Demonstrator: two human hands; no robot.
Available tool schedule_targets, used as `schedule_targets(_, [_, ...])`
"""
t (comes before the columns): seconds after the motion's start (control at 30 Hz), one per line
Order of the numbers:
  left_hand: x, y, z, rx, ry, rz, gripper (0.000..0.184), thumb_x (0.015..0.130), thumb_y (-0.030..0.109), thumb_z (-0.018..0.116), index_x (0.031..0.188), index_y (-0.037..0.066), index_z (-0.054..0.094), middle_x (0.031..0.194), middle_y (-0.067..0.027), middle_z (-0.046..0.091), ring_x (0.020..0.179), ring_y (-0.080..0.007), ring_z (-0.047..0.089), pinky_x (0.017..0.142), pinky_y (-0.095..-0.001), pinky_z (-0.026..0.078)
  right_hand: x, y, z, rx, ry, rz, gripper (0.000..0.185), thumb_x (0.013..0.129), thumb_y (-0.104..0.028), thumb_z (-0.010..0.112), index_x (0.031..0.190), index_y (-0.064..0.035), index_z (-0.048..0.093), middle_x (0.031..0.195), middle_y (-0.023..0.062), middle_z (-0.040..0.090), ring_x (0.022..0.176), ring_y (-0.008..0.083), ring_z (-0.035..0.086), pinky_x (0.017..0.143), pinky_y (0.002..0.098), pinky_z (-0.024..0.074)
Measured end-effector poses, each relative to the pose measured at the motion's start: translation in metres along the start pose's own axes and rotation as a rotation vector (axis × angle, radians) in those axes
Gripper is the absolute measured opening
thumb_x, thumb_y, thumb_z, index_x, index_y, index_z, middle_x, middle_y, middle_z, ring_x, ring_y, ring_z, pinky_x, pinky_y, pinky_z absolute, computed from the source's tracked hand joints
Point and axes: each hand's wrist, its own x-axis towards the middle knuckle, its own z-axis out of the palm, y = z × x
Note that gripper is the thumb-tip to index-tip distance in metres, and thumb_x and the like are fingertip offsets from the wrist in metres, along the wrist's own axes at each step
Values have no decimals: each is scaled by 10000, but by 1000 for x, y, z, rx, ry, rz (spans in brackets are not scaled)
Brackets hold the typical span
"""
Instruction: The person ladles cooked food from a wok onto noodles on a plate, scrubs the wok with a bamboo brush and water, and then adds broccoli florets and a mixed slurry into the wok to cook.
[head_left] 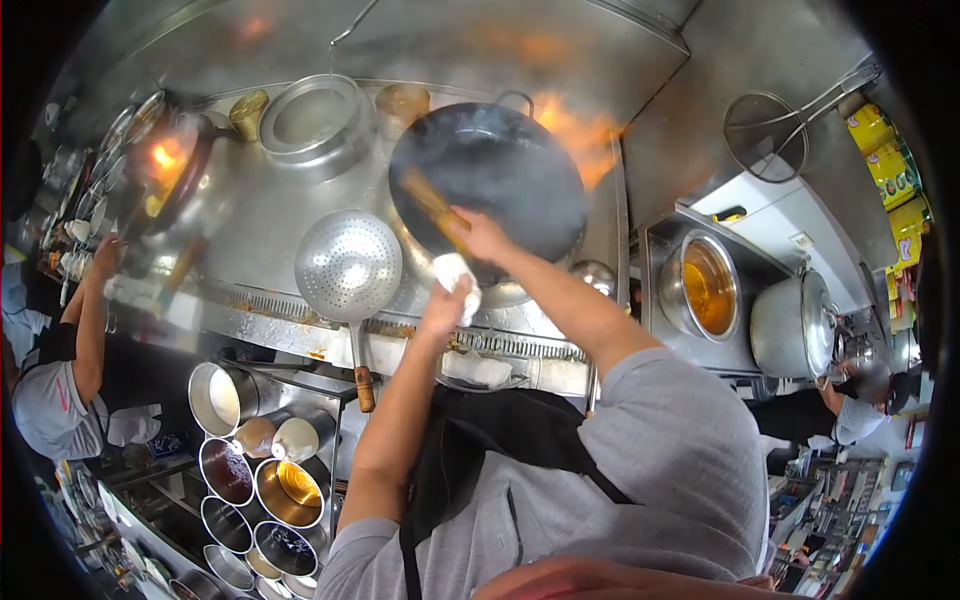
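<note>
Brush (430,203), long and yellow-brown, clamped in right hand (482,236), over round black metal wok (510,185), left hand (445,307) clutching white cloth (450,267) near its rim.

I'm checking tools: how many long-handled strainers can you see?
2: a perforated strainer left of the black wok, and a wire-mesh strainer at upper right. Others may be hidden toward the cluttered far left.

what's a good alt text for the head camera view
A person's right hand holds a wooden brush-like tool over a smoky, dark wok, while the left hand grips a white cloth. Flames flare beyond the wok's far right edge, and a perforated strainer rests to the wok's left.
</note>
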Motion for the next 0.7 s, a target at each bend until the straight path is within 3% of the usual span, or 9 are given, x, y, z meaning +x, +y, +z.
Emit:
schedule_targets(0.03, [-13,9,-8,95,54,-30,257,940,247,554,1075,29,560,890,-52,622,737,-140,589,636,-299,485,-9,1,-5,-38,-8,-25,379,925,-380,526,1265,-223,579,943,116,696,756,266,673,659,410,523])
schedule_targets(0.1, [-5,-25,-53,262,43,-83,361,930,277,556,1168,7,526,953,-77,629,815,-165,604,704,-321,498,-13,38,-80,94,-437,113,468,898,-396,584,1315,-187,547,1195,112,636,1050,251,616,886,364,475])
schedule_targets(0.13, [-10,-35,-71,187,55,-60,392,908,265,578,1198,9,510,988,-95,624,858,-170,599,738,-326,494,-8,64,-129,-225,-340,48,488,906,-462,543,1308,-185,555,1208,74,636,1083,248,604,905,369,472])
schedule_targets(0.23, [-29,-73,-122,213,75,22,463,852,216,623,1246,14,490,1049,-134,611,927,-212,595,802,-350,484,-6,94,-251,-811,195,424,499,927,-534,384,1224,-194,595,1139,131,654,1099,302,605,948,435,456])
schedule_targets(0.3, [-25,-122,-147,316,81,91,504,817,180,645,1266,17,484,1076,-155,602,954,-250,595,833,-368,479,-33,80,-293,-213,490,625,465,937,-479,454,1261,-158,541,894,156,681,743,286,685,577,413,557])
schedule_targets(0.37, [-15,-181,-165,1265,284,240,588,753,124,661,1309,70,477,1105,-189,575,990,-358,573,879,-435,460,-77,89,-280,72,658,483,479,934,-456,493,1297,-146,511,838,162,666,604,278,661,425,364,514])
schedule_targets(0.43, [-37,-140,-147,1158,198,129,607,736,127,667,1315,126,482,1112,-191,557,1032,-411,531,899,-499,430,-122,100,-241,10,729,449,483,953,-446,482,1339,-155,491,888,104,662,647,190,615,529,396,508])
schedule_targets(0.53, [-42,-126,-136,1135,280,92,584,716,173,728,1254,152,503,1113,-152,575,1069,-361,543,848,-521,440,-194,185,-131,-277,595,427,527,923,-422,517,1348,-110,494,1075,224,649,940,346,647,822,445,500])
schedule_targets(0.7, [-37,-115,-148,1106,87,27,669,694,218,769,1271,107,449,1120,-193,576,1103,-387,521,900,-516,418,-294,132,-19,-217,179,634,546,916,-403,456,1428,-232,376,1094,293,596,990,437,602,857,517,469])
